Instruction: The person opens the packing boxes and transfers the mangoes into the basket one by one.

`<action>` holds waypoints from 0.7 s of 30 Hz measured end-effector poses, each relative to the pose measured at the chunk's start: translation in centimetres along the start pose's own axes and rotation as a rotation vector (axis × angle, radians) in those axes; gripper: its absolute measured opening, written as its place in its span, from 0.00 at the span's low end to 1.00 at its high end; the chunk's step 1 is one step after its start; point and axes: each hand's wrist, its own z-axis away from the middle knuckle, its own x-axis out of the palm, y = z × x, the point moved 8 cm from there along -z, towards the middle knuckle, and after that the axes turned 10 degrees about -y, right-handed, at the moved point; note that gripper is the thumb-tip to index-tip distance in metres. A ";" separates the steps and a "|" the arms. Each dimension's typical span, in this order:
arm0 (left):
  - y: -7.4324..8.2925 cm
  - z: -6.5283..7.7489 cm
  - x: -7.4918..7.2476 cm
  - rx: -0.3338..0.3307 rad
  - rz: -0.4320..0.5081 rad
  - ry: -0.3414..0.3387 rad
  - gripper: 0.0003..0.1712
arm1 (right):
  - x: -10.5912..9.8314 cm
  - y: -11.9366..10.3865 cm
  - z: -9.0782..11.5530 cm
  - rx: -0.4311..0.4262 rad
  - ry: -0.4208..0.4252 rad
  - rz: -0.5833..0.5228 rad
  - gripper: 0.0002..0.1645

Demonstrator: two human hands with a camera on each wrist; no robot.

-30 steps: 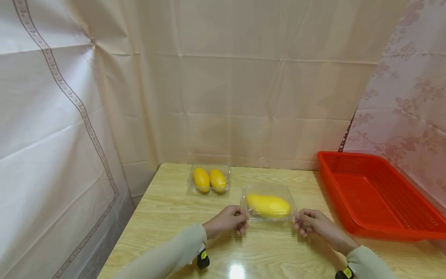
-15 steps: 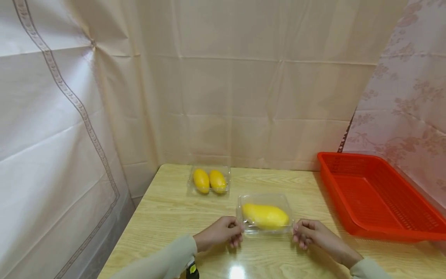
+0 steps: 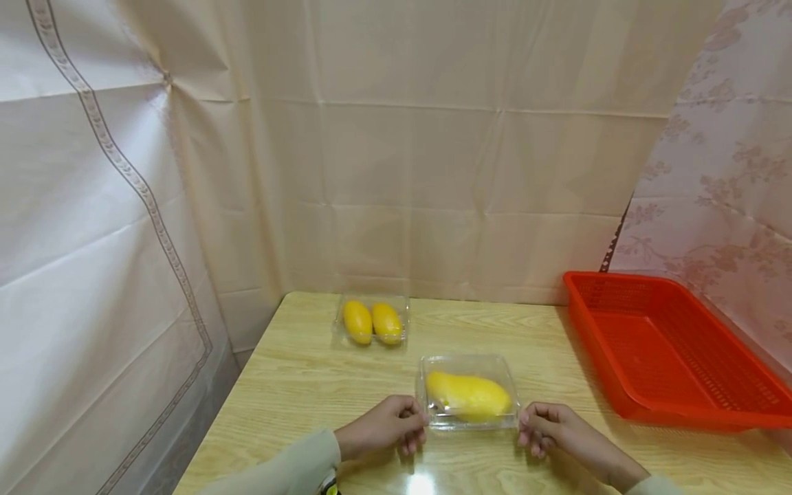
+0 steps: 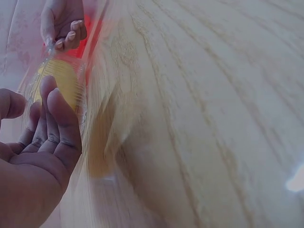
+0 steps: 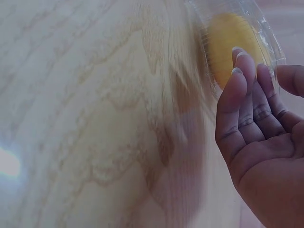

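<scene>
Head view: the red basket point(image 3: 650, 357) stands on a wood-grained table point(image 3: 297, 385). Left of the basket is a clear container point(image 3: 470, 363) with yellow fruit point(image 3: 473, 399) inside, held at its two near corners. The right hand point(image 3: 559, 434), on the side nearer the basket, pinches one corner between thumb and fingers; the left hand point(image 3: 383, 427), on the side farther from the basket, pinches the other likewise. Whether the container's base touches the table cannot be told. A second clear container point(image 3: 371, 297), with two yellow fruits point(image 3: 357, 322) side by side, rests farther left of the basket, apart from both hands. Beige cloth point(image 3: 396, 172) hangs beyond the basket.
</scene>
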 end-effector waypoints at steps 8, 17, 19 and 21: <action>-0.4 0.1 0.2 -0.010 0.024 -0.011 0.15 | 0.3 0.2 0.2 -0.004 -0.005 -0.018 0.25; -0.6 0.0 0.4 -0.011 0.031 -0.026 0.15 | 0.7 0.5 0.3 -0.016 -0.045 -0.056 0.24; -0.7 0.0 0.4 -0.009 0.032 -0.024 0.15 | 0.8 0.5 0.3 -0.025 -0.055 -0.061 0.25; -0.8 -0.1 0.4 -0.006 0.033 -0.023 0.16 | 0.8 0.5 0.3 -0.027 -0.058 -0.064 0.25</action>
